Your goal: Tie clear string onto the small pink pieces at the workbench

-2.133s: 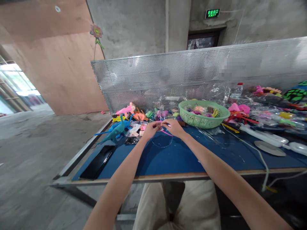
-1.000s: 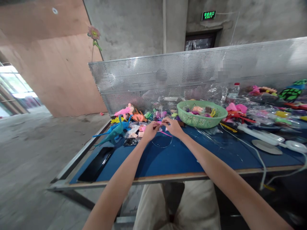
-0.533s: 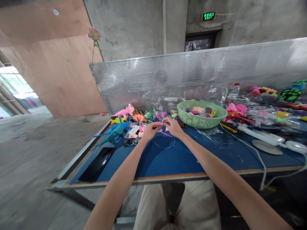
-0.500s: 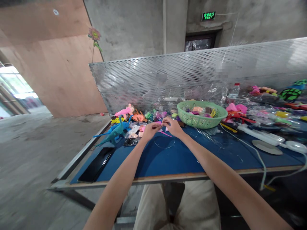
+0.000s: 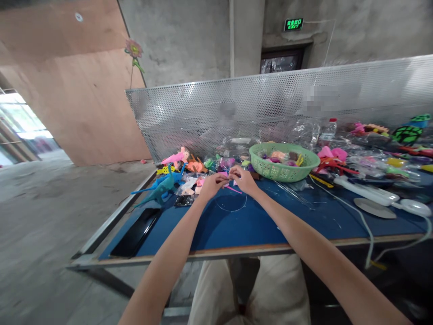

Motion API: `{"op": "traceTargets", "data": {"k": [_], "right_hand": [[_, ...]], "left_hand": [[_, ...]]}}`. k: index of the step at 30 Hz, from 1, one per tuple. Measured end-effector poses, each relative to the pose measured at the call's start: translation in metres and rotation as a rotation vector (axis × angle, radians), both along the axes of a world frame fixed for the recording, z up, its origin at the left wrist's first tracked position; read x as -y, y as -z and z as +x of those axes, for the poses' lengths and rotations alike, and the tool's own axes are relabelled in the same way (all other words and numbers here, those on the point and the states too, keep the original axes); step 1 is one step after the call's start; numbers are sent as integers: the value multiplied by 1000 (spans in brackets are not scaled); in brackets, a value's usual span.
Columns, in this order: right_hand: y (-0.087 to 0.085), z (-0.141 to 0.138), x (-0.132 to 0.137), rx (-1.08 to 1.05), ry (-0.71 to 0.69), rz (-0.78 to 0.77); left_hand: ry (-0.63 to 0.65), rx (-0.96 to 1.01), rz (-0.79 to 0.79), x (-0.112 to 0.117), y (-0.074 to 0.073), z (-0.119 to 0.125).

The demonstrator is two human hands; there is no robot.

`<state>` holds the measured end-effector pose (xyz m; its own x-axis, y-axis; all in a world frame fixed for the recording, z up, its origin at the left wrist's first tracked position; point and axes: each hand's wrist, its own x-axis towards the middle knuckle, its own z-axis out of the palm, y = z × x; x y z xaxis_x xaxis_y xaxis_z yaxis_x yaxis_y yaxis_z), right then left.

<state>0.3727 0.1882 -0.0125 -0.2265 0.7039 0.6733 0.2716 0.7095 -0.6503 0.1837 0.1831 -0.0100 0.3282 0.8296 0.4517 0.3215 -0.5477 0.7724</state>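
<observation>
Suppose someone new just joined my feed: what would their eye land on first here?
Probably the pale green basket, standing on the blue tabletop with colourful pieces in it. Just to its left, the left hand and right hand come close together at a pink piece. High on the grey wall behind, the lit green exit sign also stands out.

dim, greyish indoor light; daylight burns out the window [image 5: 25,115] at far left and an exit sign [image 5: 293,25] glows green. glare speckles the perforated metal panel [image 5: 199,108], soft shadow darkens the tabletop [image 5: 233,230], and wide-angle distortion stretches the edges.
</observation>
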Motion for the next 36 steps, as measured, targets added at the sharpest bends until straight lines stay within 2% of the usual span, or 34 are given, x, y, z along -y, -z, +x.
{"op": "traceTargets", "data": {"k": [5,11,15,21,28,36], "right_hand": [[2,-3,0,-76,-19,-39],[3,-2,-2,-111,-51,-83],[3,-1,-2,-73,-65,-90],[5,0,-3,-4,-20,-82],[4,-2,-3,-35,-3,-99],[7,-6,-6,-108,-21,-98]], "left_hand": [[-32,-24,59,0,0,0],[-25,76,20,-10,10,2],[3,138,-66,-12,14,2],[32,86,-54,-12,15,1],[-74,-25,63,-10,11,2],[-99,-122,180,-3,3,2]]}}
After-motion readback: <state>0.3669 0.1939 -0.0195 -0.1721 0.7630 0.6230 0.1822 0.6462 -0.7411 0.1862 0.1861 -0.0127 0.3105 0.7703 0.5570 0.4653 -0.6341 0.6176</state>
